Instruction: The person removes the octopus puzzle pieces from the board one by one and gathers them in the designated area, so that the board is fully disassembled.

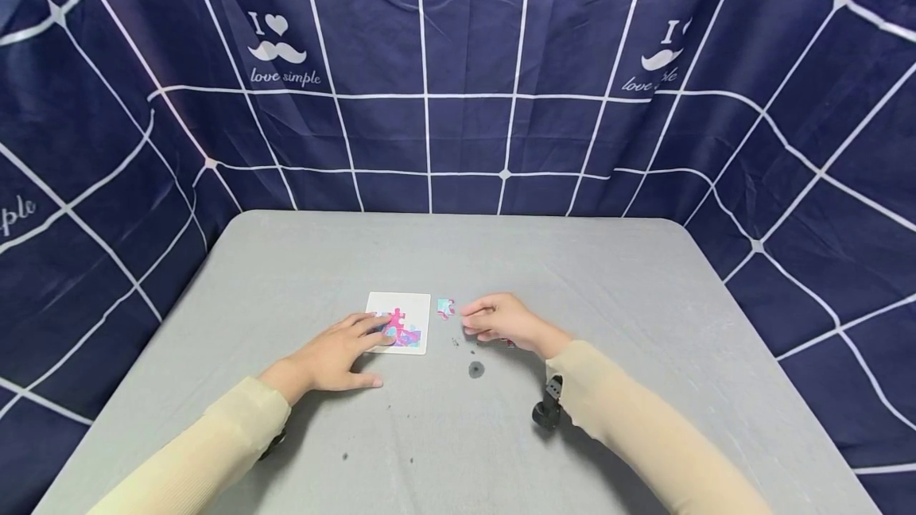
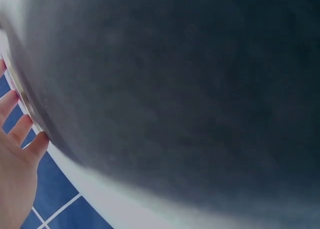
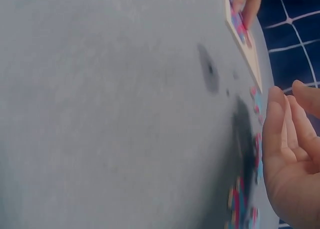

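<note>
A square white-bordered jigsaw board [image 1: 417,303] lies on the grey table, its lower and left parts filled with pink, purple and blue pieces. My left hand [image 1: 339,352] rests on its left side with fingers spread, hiding some of the picture; in the left wrist view, fingertips [image 2: 40,139] press along the board's edge. Just right of the board lies a loose jigsaw piece [image 1: 446,307], pink and light blue. My right hand [image 1: 504,319] hovers beside that piece, fingers loosely bent. In the right wrist view, nothing shows between the thumb and fingers of this hand [image 3: 295,154].
Several more loose jigsaw pieces [image 3: 237,199] lie below the right hand, mostly hidden by it in the head view. A dark round stain [image 1: 475,370] marks the tabletop. Navy cloth [image 1: 465,133] with white lines walls in the back and sides.
</note>
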Motion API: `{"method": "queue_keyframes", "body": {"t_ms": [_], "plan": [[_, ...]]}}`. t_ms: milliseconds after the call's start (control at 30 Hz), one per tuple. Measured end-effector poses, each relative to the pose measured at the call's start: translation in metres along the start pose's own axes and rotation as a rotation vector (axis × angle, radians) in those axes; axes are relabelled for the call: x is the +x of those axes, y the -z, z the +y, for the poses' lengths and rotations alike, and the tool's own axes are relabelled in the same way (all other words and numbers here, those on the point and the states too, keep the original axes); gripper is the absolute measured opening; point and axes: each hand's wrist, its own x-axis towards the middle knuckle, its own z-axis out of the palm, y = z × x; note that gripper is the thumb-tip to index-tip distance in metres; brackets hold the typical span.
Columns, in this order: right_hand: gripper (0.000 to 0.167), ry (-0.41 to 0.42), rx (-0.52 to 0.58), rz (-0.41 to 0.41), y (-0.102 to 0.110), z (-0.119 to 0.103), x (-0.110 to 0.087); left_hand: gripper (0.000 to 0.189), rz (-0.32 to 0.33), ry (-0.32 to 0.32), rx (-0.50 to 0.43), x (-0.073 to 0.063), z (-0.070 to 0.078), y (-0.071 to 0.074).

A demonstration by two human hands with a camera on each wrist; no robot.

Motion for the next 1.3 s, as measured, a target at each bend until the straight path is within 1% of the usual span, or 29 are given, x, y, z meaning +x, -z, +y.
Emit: {"method": "queue_keyframes", "body": {"t_ms": [100, 333, 500, 633, 733, 900, 1100, 1300], "plan": [[0.031, 0.002, 0.013, -0.011, -0.009, -0.002, 0.004, 0.062, 0.018, -0.004, -0.019, 0.0, 0.0, 0.0], [0.034, 0.012, 0.027, 0.001, -0.026, -0.004, 0.016, 0.06, 0.003, 0.05, -0.045, -0.002, -0.001, -0.001], [0.039, 0.046, 0.024, 0.013, -0.037, -0.005, 0.023, 0.061, 0.0, 0.045, -0.039, -0.002, -0.001, -0.001], [0.038, 0.072, -0.003, 0.02, -0.044, -0.007, 0.029, 0.062, -0.008, 0.047, -0.036, -0.003, -0.002, -0.001], [0.039, 0.085, -0.029, 0.018, -0.05, -0.01, 0.032, 0.062, -0.001, 0.036, -0.028, -0.004, -0.004, -0.001], [0.04, 0.075, -0.06, 0.009, -0.058, -0.016, 0.034, 0.063, 0.016, -0.001, 0.019, -0.005, -0.005, -0.001], [0.043, 0.081, -0.09, -0.005, -0.064, -0.02, 0.037, 0.067, 0.005, -0.016, 0.069, -0.006, -0.005, 0.0], [0.043, 0.072, -0.117, -0.011, -0.069, -0.022, 0.042, 0.067, -0.012, -0.018, 0.09, -0.006, -0.003, 0.002]]}}
